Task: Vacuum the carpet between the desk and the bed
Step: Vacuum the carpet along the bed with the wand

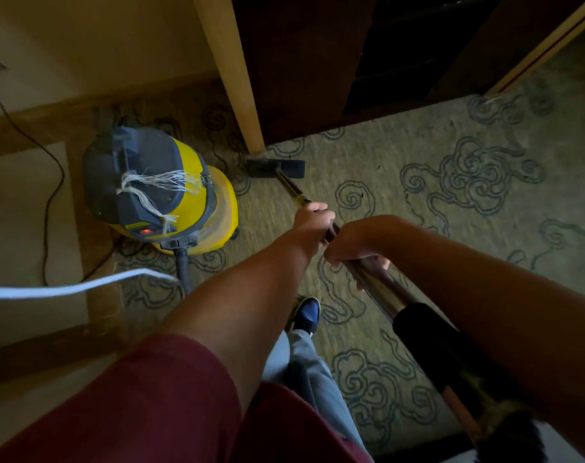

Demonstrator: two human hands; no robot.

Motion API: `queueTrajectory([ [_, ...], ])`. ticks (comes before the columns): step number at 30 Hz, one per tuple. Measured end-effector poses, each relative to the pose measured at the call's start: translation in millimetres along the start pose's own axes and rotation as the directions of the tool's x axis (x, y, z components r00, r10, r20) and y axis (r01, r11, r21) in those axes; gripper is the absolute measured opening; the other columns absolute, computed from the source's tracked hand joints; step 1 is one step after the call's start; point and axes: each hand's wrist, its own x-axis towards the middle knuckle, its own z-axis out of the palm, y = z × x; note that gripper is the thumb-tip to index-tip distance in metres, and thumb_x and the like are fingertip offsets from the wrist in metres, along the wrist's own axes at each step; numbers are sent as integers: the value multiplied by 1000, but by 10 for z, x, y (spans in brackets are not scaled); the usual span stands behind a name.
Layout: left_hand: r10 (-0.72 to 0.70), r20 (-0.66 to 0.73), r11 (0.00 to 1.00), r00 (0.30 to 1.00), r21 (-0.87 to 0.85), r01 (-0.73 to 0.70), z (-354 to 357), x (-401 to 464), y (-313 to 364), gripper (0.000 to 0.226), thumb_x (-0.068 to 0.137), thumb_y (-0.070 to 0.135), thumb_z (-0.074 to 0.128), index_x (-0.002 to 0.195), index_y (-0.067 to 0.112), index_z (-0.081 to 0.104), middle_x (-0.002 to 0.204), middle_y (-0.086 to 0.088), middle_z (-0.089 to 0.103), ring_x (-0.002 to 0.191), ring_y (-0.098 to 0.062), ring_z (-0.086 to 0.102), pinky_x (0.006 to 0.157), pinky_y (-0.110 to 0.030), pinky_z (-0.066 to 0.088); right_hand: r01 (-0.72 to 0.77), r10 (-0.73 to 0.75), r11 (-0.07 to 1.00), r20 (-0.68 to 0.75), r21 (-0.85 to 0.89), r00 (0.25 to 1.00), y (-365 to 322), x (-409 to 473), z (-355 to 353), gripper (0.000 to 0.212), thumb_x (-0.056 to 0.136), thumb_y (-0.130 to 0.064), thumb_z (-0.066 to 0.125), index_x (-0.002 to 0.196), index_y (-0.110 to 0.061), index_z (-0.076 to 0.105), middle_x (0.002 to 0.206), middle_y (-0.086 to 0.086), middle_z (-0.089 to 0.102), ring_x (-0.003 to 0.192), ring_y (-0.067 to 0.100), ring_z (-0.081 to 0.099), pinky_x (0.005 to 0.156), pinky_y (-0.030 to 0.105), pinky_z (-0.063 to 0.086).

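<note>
Patterned carpet [401, 145] fills the floor, yellow canister [171, 195] at its left edge — I've got my left hand [313, 222] and right hand [354, 242] curled round the wand [368, 279], nozzle [276, 168] at the wooden leg [231, 78] — most carpet seemingly remains.

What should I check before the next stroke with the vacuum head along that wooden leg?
1. Left hand grips the wand: ok.
2. Right hand grips the wand lower down: ok.
3. Floor head flat on the carpet: ok.
4. Head clear of the wooden leg: not ok, right at its foot.
5. Canister powered, orange light on: ok.
6. Black cord out of the path: ok.
</note>
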Motion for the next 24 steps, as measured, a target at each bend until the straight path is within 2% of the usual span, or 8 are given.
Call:
queueTrajectory([
  [5,17,-40,985,999,-172,-23,215,79,117,38,92,-5,59,130,1,60,113,-15,61,80,-18,60,37,-7,43,20,-27,992,-52,-126,998,67,-39,-201,34,89,-15,53,115,5,56,114,25,66,101,37,67,87,42,54],
  [7,-10,-6,990,1000,-141,9,249,122,171,39,94,-1,58,132,5,57,101,-13,60,65,-14,56,38,-17,45,36,-48,982,-63,-187,997,105,-53,-249,27,88,-16,52,107,3,60,100,21,71,84,32,71,65,36,53],
  [10,-45,55,999,997,-23,46,306,115,287,43,96,5,56,139,11,50,86,-12,56,57,-14,51,51,-24,37,52,-97,946,-128,-320,987,177,-56,-303,17,89,-18,51,76,-7,54,67,7,58,52,17,53,44,26,36],
  [15,-29,65,998,997,54,25,457,221,286,42,99,13,56,141,14,51,120,-14,61,79,-18,60,57,-25,43,85,-141,935,-140,-344,980,310,150,-334,20,92,-18,47,76,-8,51,64,5,48,51,12,44,43,23,32],
  [18,-35,53,992,998,120,29,511,277,261,45,99,11,54,143,13,48,113,-8,58,67,-11,54,52,-22,45,86,-128,957,-138,-277,982,382,294,-335,27,91,-17,47,65,-9,45,62,6,48,50,14,45,43,25,34],
  [21,-73,-1,967,997,244,71,547,307,150,47,98,5,49,144,10,43,89,-5,54,61,-12,48,31,-14,39,84,-101,969,-65,-233,993,412,422,-231,29,94,-16,46,65,-8,45,63,8,50,52,15,47,39,24,38],
  [22,-79,-23,956,997,281,82,565,287,81,46,98,6,47,144,9,42,87,-7,55,63,-17,52,36,-16,41,75,-80,974,-13,-213,997,423,463,-155,28,95,-17,45,70,-4,49,62,9,55,53,17,51,39,22,41],
  [24,-99,-33,930,995,352,104,569,285,-130,46,101,9,43,146,8,37,115,-18,61,93,-33,62,66,-24,45,50,-39,974,52,-221,998,423,520,47,26,97,-21,44,80,-4,54,61,8,61,59,17,55,52,25,45],
])
